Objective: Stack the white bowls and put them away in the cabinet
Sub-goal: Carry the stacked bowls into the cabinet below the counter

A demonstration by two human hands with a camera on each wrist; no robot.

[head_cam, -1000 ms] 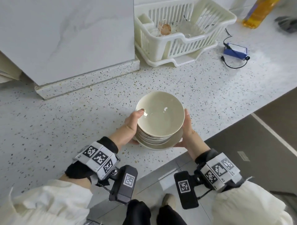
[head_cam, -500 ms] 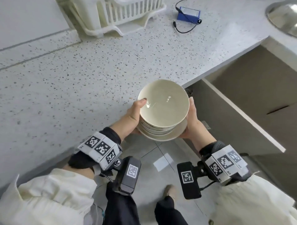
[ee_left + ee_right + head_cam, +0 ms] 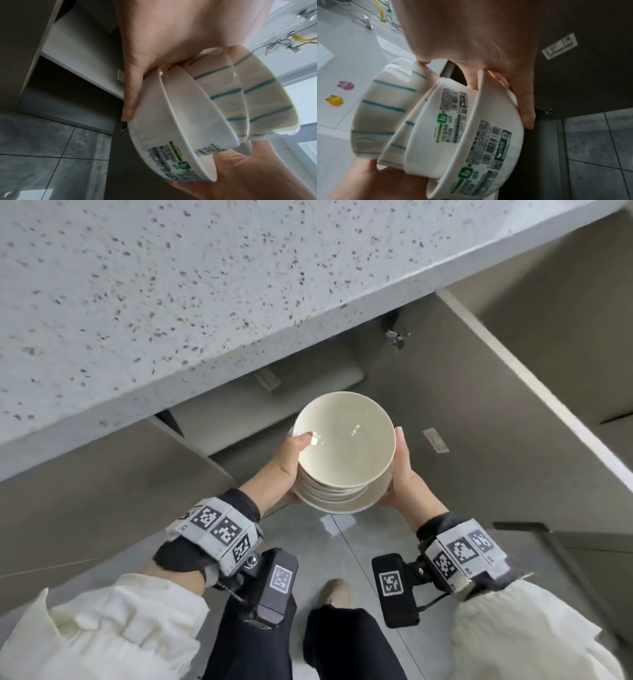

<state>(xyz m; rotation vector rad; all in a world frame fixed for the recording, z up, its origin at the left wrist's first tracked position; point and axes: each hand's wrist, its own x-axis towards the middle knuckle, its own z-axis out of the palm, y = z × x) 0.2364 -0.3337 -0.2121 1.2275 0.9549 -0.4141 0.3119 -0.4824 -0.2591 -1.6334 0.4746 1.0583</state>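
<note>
The speckled countertop [image 3: 171, 285] overhangs the open cabinet [image 3: 246, 412], hiding most of its inside. In front of the opening, above the floor, the stack of white bowls [image 3: 342, 446] is gripped by the left hand [image 3: 287, 460] and right hand [image 3: 404, 470], thumbs on the rim, fingers curled underneath. Two outer bowls carry labels [image 3: 489, 147], their print too blurred to read.

Both forearms reach forward and down, each wrist strapped with a tagged band and camera. The left hand [image 3: 286, 465] cups the left side of the stack of bowls [image 3: 342, 453], thumb hooked over the top rim. The right hand [image 3: 404, 470] clasps the opposite side, thumb upright against the rim, fingers underneath
</note>
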